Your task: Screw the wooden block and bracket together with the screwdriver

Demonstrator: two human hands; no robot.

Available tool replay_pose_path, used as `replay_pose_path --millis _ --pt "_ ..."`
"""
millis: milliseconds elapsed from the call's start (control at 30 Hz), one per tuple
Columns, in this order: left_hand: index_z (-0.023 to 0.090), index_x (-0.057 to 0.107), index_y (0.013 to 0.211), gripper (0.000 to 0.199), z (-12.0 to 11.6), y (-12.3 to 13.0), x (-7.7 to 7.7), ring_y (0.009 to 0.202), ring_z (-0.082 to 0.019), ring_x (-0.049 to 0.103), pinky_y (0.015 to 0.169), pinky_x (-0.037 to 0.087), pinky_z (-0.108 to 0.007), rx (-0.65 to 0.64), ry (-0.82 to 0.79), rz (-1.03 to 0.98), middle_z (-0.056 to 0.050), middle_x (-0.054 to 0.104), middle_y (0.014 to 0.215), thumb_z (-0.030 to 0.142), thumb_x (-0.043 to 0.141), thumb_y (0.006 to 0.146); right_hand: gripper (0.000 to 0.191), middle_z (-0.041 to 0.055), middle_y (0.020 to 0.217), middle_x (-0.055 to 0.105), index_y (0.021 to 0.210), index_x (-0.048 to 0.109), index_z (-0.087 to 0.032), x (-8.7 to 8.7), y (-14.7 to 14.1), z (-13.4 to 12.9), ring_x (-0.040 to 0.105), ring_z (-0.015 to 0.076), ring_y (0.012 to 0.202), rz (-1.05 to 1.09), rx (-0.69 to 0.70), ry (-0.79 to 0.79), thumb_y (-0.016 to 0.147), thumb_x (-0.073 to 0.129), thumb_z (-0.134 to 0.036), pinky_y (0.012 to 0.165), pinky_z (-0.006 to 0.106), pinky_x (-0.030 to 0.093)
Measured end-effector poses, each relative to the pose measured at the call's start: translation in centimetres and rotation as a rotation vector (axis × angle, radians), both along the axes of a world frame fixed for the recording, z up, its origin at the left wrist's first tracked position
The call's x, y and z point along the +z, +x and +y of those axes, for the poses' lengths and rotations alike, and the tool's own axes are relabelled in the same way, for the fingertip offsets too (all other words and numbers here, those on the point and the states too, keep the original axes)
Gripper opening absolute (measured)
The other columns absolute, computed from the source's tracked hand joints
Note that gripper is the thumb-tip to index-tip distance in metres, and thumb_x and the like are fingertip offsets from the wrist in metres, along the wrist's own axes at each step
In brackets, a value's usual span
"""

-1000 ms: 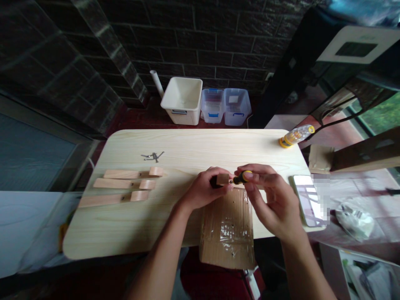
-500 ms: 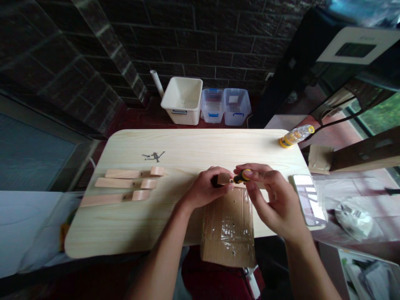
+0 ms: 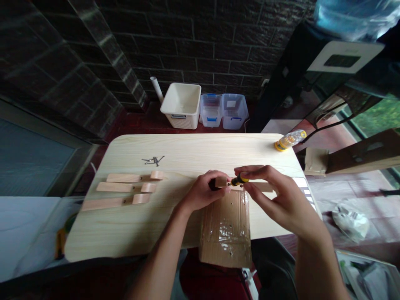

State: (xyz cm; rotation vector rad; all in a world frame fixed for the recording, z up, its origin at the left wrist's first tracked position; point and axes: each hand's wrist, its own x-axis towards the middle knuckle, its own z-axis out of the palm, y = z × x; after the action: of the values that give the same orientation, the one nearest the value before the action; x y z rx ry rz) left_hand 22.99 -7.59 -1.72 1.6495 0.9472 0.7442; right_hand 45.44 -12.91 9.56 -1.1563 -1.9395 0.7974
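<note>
The left hand (image 3: 204, 191) is closed around one end of one wood piece (image 3: 221, 182), near the middle of the frame. The right hand (image 3: 281, 196) has its thumb and fingers pinched on one small black and yellow screwdriver (image 3: 239, 179). The screwdriver's tip points left, at the wood piece. The long flat part of the wood piece goes off to the right, behind the right hand's fingers.

Just below the hands is one brown cardboard slab (image 3: 225, 229) with shiny tape on it. It pokes out past the near edge of the pale bench (image 3: 193, 150).

On the left side of the bench lie three more wood sticks (image 3: 117, 187), one above the other, each with a round bit at its right end. Just above them is one little pile of screws (image 3: 155, 160), too small to count.

At the bench's top right is one clear bottle (image 3: 291, 140) with yellow ends. Past the top edge, on the dark red floor, sit one cream tub (image 3: 181, 102) and two clear boxes (image 3: 211, 110). One white tube (image 3: 156, 89) leans by the tub.
</note>
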Motion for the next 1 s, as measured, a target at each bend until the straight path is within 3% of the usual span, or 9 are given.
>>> replay_pose_path --millis 233,567,867,1000 --pt "0.024 0.075 0.108 0.023 0.1 0.0 -0.1 0.106 -0.024 0.072 0.1 0.056 -0.043 -0.007 0.013 -0.011 -0.007 0.079 0.115 0.04 0.076 0.092 0.017 0.007 0.13 0.081 0.12 0.072 -0.028 -0.3 0.0 -0.6 0.08 0.0225 0.116 0.006 -0.046 0.009 0.104 0.068 -0.024 0.087 0.033 0.071" --pt "0.022 0.076 0.104 0.021 0.1 0.0 0.3 0.108 -0.025 0.072 0.099 0.057 -0.042 -0.005 -0.005 -0.003 -0.008 0.079 0.115 0.038 0.077 0.091 0.021 0.0069 0.135 0.078 0.124 0.07 -0.027 -1.1 -0.9 -0.7 0.074 0.0221 0.13 0.084 -0.067 -0.003 0.104 0.066 -0.02 0.105 0.039 0.066" --pt "0.021 0.075 0.097 0.018 0.0 0.0 0.7 0.105 -0.025 0.07 0.098 0.055 -0.042 0.011 -0.037 -0.03 -0.007 0.078 0.109 0.035 0.077 0.086 0.014 0.0054 0.128 0.081 0.116 0.071 -0.026 0.8 -1.1 0.3 0.078 0.0198 0.116 0.002 0.003 -0.029 0.102 0.069 -0.023 0.095 0.031 0.066" --pt "0.021 0.075 0.095 0.013 0.1 0.0 0.5 0.104 -0.024 0.07 0.101 0.054 -0.042 0.001 -0.022 -0.037 -0.006 0.078 0.111 0.031 0.076 0.086 0.017 0.0046 0.132 0.079 0.119 0.071 -0.027 0.5 -1.2 -0.2 0.077 0.0196 0.12 0.031 -0.044 -0.064 0.104 0.066 -0.022 0.097 0.032 0.066"
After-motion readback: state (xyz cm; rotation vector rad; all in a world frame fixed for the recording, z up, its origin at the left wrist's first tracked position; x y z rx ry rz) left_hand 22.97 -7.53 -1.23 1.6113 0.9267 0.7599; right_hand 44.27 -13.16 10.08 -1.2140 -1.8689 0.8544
